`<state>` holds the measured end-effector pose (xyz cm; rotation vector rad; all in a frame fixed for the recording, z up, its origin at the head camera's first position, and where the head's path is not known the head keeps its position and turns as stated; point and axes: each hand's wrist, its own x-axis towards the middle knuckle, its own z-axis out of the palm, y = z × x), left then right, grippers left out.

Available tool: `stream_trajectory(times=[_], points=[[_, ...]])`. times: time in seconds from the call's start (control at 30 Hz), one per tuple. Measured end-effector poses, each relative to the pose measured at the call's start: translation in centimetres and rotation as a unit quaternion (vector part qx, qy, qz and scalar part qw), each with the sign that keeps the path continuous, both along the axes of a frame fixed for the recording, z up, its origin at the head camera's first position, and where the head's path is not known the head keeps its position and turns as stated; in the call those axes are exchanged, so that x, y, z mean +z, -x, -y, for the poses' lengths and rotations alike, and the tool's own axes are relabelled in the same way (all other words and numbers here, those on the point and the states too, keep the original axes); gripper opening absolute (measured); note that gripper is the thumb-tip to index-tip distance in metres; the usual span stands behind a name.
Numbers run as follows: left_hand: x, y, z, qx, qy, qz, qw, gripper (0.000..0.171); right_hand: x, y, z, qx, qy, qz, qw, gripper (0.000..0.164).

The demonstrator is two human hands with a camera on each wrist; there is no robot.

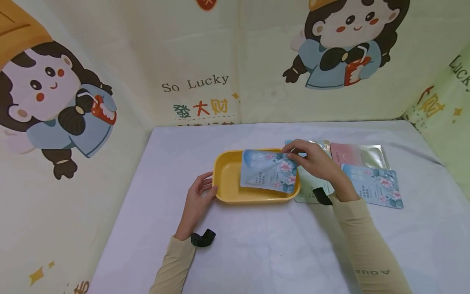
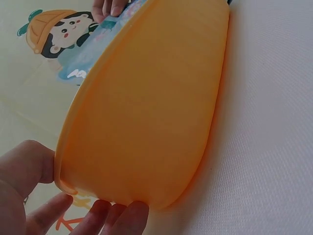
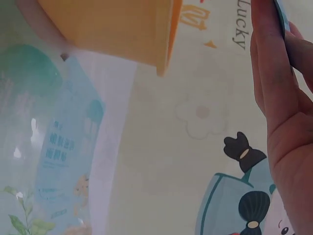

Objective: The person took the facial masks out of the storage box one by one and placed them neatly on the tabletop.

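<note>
My right hand (image 1: 312,159) pinches the top right corner of a blue floral sheet-mask packet (image 1: 268,170) between thumb and fingers. The packet hangs tilted over a yellow rectangular tray (image 1: 227,173), overlapping its right part in the head view. At the tray's left end, my left hand (image 1: 198,196) holds the rim and end wall. From the left wrist, the tray's outer wall (image 2: 142,107) fills the middle, with thumb and fingertips against its end. Only the thin edge of the pinched packet shows in the right wrist view, between the fingers (image 3: 274,63).
Right of the tray lie a pale green packet (image 1: 310,185), partly under my right hand, a pink and silver packet (image 1: 345,154) and another blue floral packet (image 1: 372,185). White cloth (image 1: 257,245) covers the table. A printed curtain (image 1: 198,49) stands behind and at both sides.
</note>
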<state>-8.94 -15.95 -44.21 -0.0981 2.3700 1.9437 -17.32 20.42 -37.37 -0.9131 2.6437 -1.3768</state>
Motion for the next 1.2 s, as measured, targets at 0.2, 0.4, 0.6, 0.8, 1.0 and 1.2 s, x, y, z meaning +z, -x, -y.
stream_trajectory(times=[0.2, 0.4, 0.6, 0.8, 1.0, 1.2], points=[[0.1, 0.0, 0.0, 0.000, -0.005, 0.005, 1.0000, 0.047, 0.5, -0.2, -1.1, -0.004, 0.008, 0.003, 1.000, 0.019], [0.2, -0.1, -0.2, -0.002, 0.001, 0.005, 1.0000, 0.047, 1.2, -0.4, -2.0, -0.033, -0.011, 0.014, 0.999, 0.020], [0.2, 0.0, -0.2, 0.002, 0.004, 0.007, 1.0000, 0.046, 1.5, -0.6, -2.9, -0.039, -0.016, 0.007, 0.999, 0.019], [0.0, -0.1, -0.1, 0.002, 0.005, 0.001, 1.0000, 0.046, 1.5, -0.9, -4.1, -0.041, -0.020, -0.004, 0.999, 0.021], [-0.3, 0.0, 0.0, 0.003, 0.007, -0.001, 1.0000, 0.046, 1.4, -1.3, -5.1, -0.044, -0.019, -0.017, 0.999, 0.020], [-0.2, 0.0, -0.1, -0.001, 0.001, -0.001, 1.0000, 0.046, 1.5, -2.0, -6.2, -0.050, -0.016, -0.014, 0.999, 0.019]])
